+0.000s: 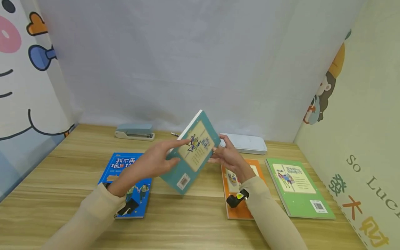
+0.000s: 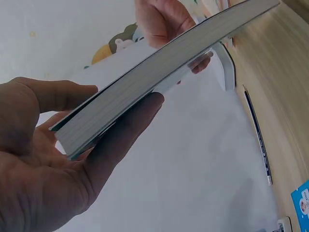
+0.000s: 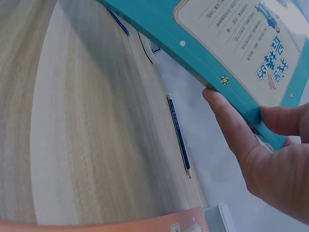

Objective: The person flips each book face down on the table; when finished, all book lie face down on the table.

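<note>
I'm seeing the blue book [image 1: 129, 184] lying flat at the left; my left hand [image 1: 154, 161] is pinching the teal book's [image 1: 192, 152] near edge, thumb on top, fingers beneath. The book is hanging tilted above the table [image 1: 62, 166], my right hand [image 1: 228, 156] clasping its other edge. Mid-lift, I judge; next I'm needing a free spot beside the orange book [image 1: 239, 199] and green book [image 1: 300, 187]

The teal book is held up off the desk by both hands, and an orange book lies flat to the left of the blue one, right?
Not quite. The teal book is indeed held up by the left hand and the right hand, but the head view shows the orange book lying to the right of the blue book, not the left, beside the green book.
</note>
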Available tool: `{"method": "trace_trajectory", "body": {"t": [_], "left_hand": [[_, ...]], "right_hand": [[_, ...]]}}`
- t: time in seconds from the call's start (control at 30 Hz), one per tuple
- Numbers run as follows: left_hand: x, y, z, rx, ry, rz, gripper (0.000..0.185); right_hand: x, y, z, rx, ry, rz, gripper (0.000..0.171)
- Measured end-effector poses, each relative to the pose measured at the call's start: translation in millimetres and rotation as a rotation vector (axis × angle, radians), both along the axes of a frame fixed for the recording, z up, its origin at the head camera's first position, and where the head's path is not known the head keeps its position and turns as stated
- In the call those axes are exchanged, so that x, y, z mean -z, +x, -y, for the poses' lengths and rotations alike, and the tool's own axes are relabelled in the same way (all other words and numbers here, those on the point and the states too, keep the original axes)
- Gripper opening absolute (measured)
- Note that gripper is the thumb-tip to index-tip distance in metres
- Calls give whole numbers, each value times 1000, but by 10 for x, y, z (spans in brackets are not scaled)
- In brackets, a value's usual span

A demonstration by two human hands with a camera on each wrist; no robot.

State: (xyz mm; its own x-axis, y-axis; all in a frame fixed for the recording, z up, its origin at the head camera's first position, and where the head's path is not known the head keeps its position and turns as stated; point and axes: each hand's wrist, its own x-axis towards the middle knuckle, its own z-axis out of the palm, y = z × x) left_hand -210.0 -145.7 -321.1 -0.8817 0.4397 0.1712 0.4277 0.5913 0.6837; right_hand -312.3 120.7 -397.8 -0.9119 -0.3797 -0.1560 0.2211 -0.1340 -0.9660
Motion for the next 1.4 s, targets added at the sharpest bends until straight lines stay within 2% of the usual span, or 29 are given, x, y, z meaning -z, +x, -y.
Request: {"method": "trace_trajectory", "body": {"t": [0.2,0.53,0.87,1.07,1.17,1.4], "left_hand": [[-40,-57,44,-46,-69,69,53],[17,-94,83,-70,-63,82,50],[150,-125,178,-101,6,176,46],[225,-120,231,-77,1,167,47],[273,-115,245,-89,8,184,48],[417,-69,218,-144,2,330,52]], "right_hand": [[-6,16,16,-12,58,-14,42],[-53,30,13,-3,114,-5,43],[-126,18,-8,-2,204,-34,48],[-156,18,-47,-19,229,-41,49],[-159,14,-64,-35,231,-52,50],[-147,-4,-89,-71,294,-49,60]]}}
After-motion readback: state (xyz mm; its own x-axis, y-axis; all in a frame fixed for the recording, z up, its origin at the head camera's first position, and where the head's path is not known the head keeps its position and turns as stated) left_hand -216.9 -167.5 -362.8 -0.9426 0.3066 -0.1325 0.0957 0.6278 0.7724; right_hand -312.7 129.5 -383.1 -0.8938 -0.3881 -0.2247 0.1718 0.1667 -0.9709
